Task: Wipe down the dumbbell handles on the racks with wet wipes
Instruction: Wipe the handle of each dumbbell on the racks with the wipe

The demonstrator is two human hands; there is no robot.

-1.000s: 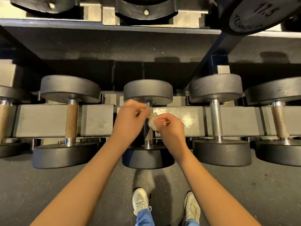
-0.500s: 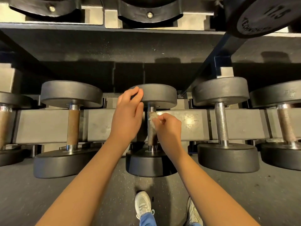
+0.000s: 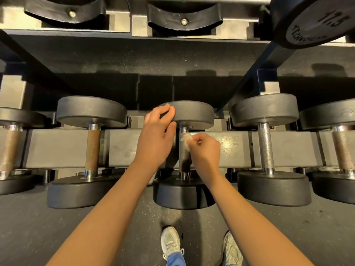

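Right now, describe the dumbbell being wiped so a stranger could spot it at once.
Find the lower rack's long grey beam, crossed by a row of black dumbbells. Take the middle dumbbell, above the white shoes. Only it has hands on it: left hand gripping its far head, right hand pinching a white wipe against its handle.

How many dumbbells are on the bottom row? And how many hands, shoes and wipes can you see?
Dumbbells on the bottom row: 5
Hands: 2
Shoes: 2
Wipe: 1
Total: 10
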